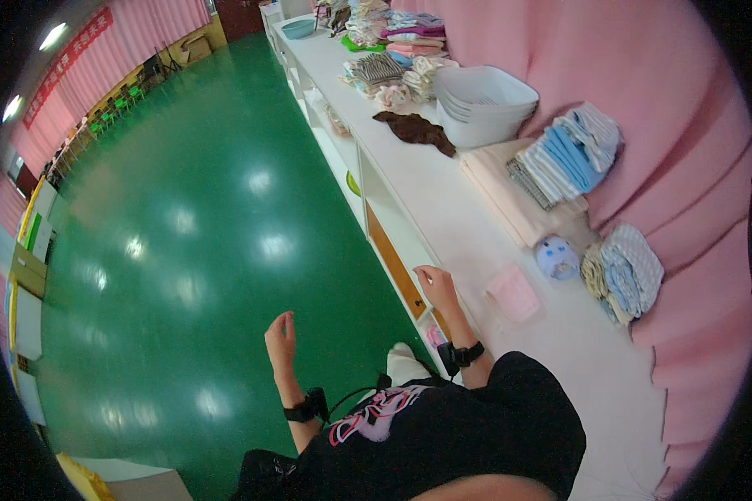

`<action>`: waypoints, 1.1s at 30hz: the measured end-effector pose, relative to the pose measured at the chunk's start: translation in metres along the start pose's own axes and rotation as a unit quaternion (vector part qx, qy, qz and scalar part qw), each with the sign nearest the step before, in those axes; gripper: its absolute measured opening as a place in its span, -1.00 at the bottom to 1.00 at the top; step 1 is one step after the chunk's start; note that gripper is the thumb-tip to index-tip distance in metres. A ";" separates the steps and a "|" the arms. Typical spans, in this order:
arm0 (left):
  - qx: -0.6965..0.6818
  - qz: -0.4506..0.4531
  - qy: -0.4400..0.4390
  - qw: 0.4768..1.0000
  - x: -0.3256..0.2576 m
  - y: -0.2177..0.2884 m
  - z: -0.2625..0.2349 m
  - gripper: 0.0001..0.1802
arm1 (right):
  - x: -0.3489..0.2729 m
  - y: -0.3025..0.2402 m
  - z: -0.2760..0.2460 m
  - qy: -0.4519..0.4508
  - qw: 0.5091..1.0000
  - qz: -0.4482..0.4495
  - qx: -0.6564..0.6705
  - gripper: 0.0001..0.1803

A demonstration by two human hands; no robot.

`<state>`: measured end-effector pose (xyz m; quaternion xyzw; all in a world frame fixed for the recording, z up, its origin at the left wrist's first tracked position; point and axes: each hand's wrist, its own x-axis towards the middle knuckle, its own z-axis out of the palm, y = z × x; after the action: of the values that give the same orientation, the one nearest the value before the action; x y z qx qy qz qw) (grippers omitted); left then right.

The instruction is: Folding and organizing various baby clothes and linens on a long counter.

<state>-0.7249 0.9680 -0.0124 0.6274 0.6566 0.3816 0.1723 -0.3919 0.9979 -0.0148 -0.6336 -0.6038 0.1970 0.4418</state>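
A: Pink cloth (514, 293) flat on bench (443, 209), folded, just beyond right hand (437, 286). Nothing held.

B: Right fingers (424, 271) loosely curled, apart, hovering at bench edge. Left hand (281, 338) out over green floor (184, 209), open, empty.

A: Looks like reach stage, no grasp yet. Next move likely needs reach forward-right to cloth.

B: Round blue-and-white thing (556, 255) just behind cloth; towel stacks (631, 271) beyond. Worth avoiding.

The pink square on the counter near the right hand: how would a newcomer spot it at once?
Follow the long white counter along the pink curtain toward the person. Just past the right hand lies a flat pink square, beside a small white-and-blue rounded object. Unlike the striped stacks nearby, it is plain, single and lies alone.
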 end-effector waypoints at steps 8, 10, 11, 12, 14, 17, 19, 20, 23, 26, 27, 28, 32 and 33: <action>-0.026 -0.039 0.047 0.998 0.110 -0.045 0.025 -0.77 | 0.142 0.009 0.079 0.016 0.999 -0.039 0.017 -0.82; -0.025 -0.050 0.060 0.997 0.151 -0.053 0.029 -0.78 | 0.189 0.001 0.095 0.004 0.998 -0.045 0.033 -0.82; -0.008 -0.043 0.062 0.997 0.175 -0.067 0.031 -0.78 | 0.216 -0.006 0.101 -0.004 0.998 -0.044 0.038 -0.82; 0.011 -0.038 0.063 0.997 0.200 -0.070 0.034 -0.78 | 0.239 -0.008 0.110 0.009 0.996 -0.064 0.062 -0.82; -0.005 -0.024 0.071 0.997 0.253 -0.065 0.039 -0.78 | 0.290 -0.008 0.129 0.031 0.993 -0.087 0.068 -0.82; -0.047 -0.025 0.079 0.995 0.314 -0.057 0.051 -0.78 | 0.351 -0.019 0.149 0.025 0.994 -0.097 0.049 -0.83; -0.077 -0.031 0.078 0.993 0.349 -0.061 0.058 -0.78 | 0.382 -0.021 0.166 0.022 0.993 -0.096 0.058 -0.83; -0.078 -0.043 0.065 0.994 0.368 -0.065 0.063 -0.78 | 0.398 -0.021 0.177 0.017 0.993 -0.096 0.061 -0.83; -0.066 -0.059 0.043 0.995 0.423 -0.085 0.074 -0.78 | 0.445 -0.013 0.209 -0.003 0.994 -0.086 0.067 -0.83; -0.038 -0.044 0.027 0.998 0.493 -0.116 0.083 -0.77 | 0.498 -0.011 0.230 0.008 0.998 -0.056 0.033 -0.84; -0.023 -0.029 0.018 0.999 0.517 -0.126 0.086 -0.77 | 0.514 -0.011 0.238 0.025 0.998 -0.053 0.021 -0.84; -0.024 -0.024 0.012 0.999 0.541 -0.135 0.091 -0.77 | 0.532 -0.008 0.248 0.041 0.997 -0.060 0.014 -0.84; -0.041 0.023 -0.017 0.999 0.666 -0.138 0.099 -0.76 | 0.602 -0.011 0.287 0.083 0.996 -0.025 -0.002 -0.84; -0.045 0.044 -0.030 0.998 0.689 -0.135 0.102 -0.76 | 0.616 -0.014 0.295 0.086 0.996 -0.018 -0.006 -0.84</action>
<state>-0.8520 1.6660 -0.0011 0.6579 0.6052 0.3994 0.2032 -0.5118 1.6696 0.0145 -0.6395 -0.5761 0.1302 0.4922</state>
